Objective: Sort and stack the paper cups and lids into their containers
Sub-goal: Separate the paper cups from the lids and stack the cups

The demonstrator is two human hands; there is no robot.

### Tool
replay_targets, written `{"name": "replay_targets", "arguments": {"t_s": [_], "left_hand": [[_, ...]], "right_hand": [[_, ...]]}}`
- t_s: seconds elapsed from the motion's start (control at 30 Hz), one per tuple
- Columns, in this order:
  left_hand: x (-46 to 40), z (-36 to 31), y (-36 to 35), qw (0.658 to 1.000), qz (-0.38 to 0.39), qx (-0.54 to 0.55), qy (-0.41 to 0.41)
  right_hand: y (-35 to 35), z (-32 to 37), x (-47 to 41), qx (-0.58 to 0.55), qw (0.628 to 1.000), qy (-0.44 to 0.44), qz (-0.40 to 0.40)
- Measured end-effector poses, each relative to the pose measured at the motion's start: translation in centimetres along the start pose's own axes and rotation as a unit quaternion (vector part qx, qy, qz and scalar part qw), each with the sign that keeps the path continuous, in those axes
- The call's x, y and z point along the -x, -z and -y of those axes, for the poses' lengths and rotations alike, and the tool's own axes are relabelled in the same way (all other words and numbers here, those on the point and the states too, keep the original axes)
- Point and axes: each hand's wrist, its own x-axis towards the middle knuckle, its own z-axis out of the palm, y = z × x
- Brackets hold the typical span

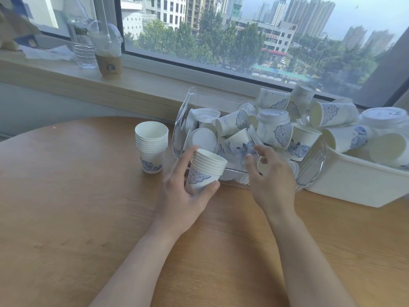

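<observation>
Left hand [188,191] holds a nested stack of cups [207,171] w/ thumb under the base edge and fingers round the far side, stack tilted a bit toward the right and held just in front of the clear bin [177,129]. Right hand [270,173] is wide, fingers spread and loosely curved, holding nothing, reaching at a loose blue-flower cup [242,142] lying on its side in the bin. A second stack [151,147] stands upright on the bench [77,207], left of the bin and apart from both hands.

Risks, as I judge them:
- Held stack is gripped low and leaning; if the left hand tips more while attention goes to the right, top cups could slide off.
- Bin pile is loose & heaped. Pulling one cup from low in the heap could shift the cups leaning on it, incl. the lidded cup [274,127] just behind, and send some over the rim.
- Patterns differ: held stack shows a medallion print, the reached cup a flower print like the standing stack. Nesting it onto the wrong stack = sorting error.
- Lids [203,138] lie mixed among the cups; fingers may catch one along w/ the cup.
- White tub [354,187] at right is also heaped above its rim; a knock to the bin next to it could spill cups.
- Standing stack is tall and narrow; a sweeping left forearm could topple it.
</observation>
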Motion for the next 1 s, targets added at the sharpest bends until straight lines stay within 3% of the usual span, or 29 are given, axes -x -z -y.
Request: {"name": "replay_targets", "arguments": {"t_s": [0.4, 0.87, 1.0], "left_hand": [[-0.1, 0.5, 0.0, 1.000, -0.023, -0.012, -0.012], [0.3, 0.4, -0.3, 0.999, 0.002, -0.030, -0.041], [0.4, 0.3, -0.3, 0.998, 0.016, -0.044, -0.042]], "right_hand": [[-1.6, 0.1, -1.9, 0.095, 0.993, -0.030, 0.057], [-2.5, -0.9, -1.2, 0.026, 0.999, -0.030, 0.016], [-2.6, -0.6, -0.4, -0.057, 0.997, -0.015, -0.042]]}}
